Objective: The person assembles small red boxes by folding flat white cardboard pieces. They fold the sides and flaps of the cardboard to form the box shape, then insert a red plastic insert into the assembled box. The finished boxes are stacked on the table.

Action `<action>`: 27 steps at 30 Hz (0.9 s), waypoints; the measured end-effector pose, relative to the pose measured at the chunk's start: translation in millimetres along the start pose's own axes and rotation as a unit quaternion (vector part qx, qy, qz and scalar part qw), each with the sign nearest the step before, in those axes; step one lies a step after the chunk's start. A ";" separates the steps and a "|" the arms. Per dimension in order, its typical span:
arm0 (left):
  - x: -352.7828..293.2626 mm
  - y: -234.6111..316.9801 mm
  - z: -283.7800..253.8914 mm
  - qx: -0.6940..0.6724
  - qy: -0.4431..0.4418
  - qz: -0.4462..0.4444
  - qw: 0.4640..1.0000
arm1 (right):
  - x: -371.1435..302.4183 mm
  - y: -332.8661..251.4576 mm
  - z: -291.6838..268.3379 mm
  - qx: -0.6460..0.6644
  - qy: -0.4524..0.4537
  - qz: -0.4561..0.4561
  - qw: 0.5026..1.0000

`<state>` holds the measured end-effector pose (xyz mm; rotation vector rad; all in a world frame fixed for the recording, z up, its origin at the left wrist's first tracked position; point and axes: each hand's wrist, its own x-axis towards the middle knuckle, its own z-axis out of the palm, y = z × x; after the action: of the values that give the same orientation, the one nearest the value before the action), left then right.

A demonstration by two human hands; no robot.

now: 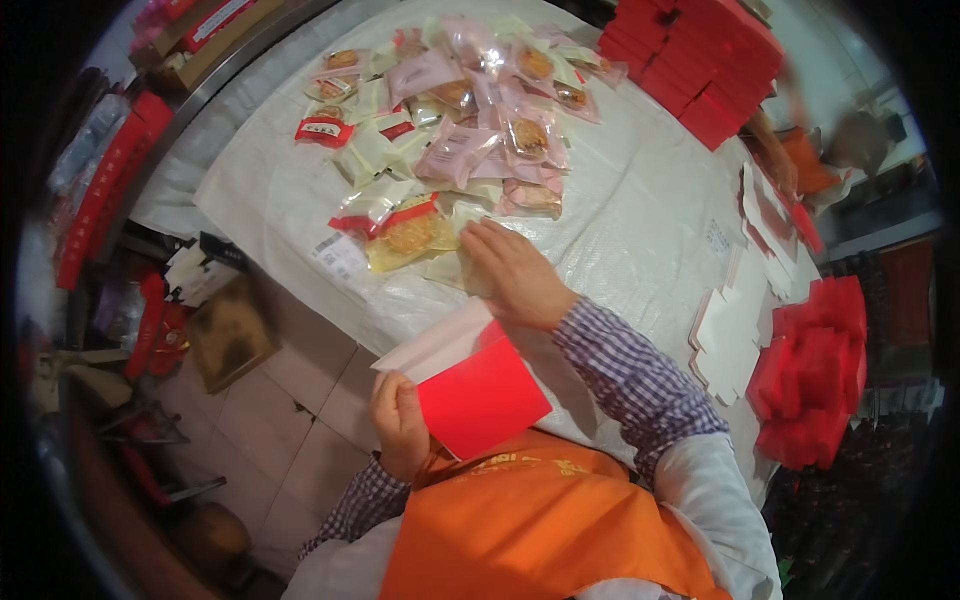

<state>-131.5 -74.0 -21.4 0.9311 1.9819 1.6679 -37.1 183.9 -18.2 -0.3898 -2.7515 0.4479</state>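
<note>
Left hand (398,420) gripping red box (470,385) off the bench (640,210) edge, right hand (515,272) spread on a wrapper (455,268), pastry pile (450,120) at 12 o'clock

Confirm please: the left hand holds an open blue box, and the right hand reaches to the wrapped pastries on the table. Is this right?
Not quite. In the head view the box in the left hand is red, not blue. The right hand does reach to the wrapped pastries on the table.
</note>
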 end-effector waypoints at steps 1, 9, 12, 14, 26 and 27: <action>-2.9 -4.9 -8.8 -0.005 0.002 -0.016 1.000 | 10.1 -5.9 14.8 -0.034 0.003 0.003 0.999; -25.2 -8.7 4.6 -0.047 -0.113 -0.049 0.991 | 1.6 8.6 35.5 -0.088 0.004 0.033 0.996; -8.0 -10.7 11.2 -0.095 -0.211 -0.048 0.972 | -31.2 16.3 4.4 -0.027 -0.013 0.081 0.996; 1.7 -14.1 22.0 -0.105 -0.278 -0.056 0.953 | -67.2 26.0 -16.5 0.058 0.036 0.134 0.989; 8.8 -81.2 66.8 -0.104 -0.307 0.014 0.946 | -332.7 -145.1 -75.0 0.391 0.014 0.331 0.859; 7.1 -78.9 67.3 -0.118 -0.305 -0.003 0.945 | -334.2 -154.4 -65.1 0.375 0.003 0.358 0.855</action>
<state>-110.5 -26.9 -111.6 1.1688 1.3400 1.3499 257.3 -45.4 3.3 -1.1624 -2.0727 1.6021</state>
